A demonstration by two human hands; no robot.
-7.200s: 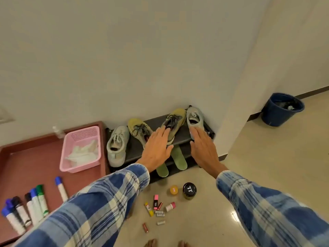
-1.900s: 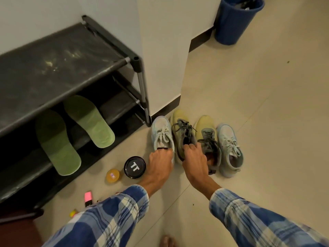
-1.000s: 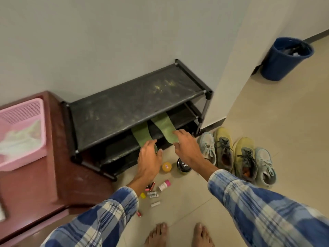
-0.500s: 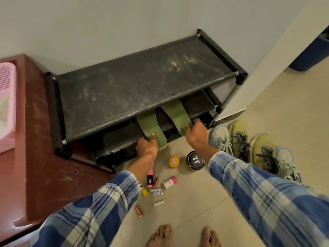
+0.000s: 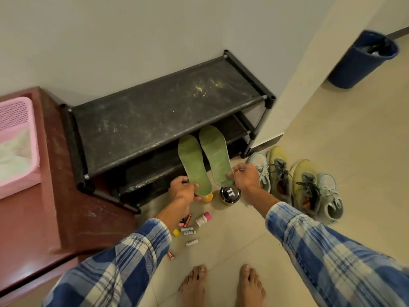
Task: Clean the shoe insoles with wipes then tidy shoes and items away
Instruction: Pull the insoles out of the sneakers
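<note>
Two green insoles are lifted in front of the black shoe rack [image 5: 155, 111]. My left hand [image 5: 182, 191] pinches the heel end of the left insole [image 5: 193, 165]. My right hand [image 5: 244, 177] pinches the heel end of the right insole [image 5: 215, 155]. Both insoles point away from me, toes toward the rack's lower shelf. Several shoes stand in a row on the floor right of the rack: a pale blue one [image 5: 260, 168], two yellow ones [image 5: 278, 173] [image 5: 306, 185] and another pale blue one [image 5: 329, 193]. A pink basket [image 5: 15, 111] with white wipes sits at the far left.
A dark red tray table [image 5: 55, 196] holds the basket. On the floor below my hands lie a black-lidded jar [image 5: 230, 193], a small orange pot [image 5: 207, 197], batteries and small tubes [image 5: 191, 229]. A blue bin [image 5: 363, 60] stands at the far right. My bare feet [image 5: 221, 284] are near.
Both hands have pulled the two insoles off the lower shelf and raised them. Earlier the shoes were moved from the rack top to the floor.
</note>
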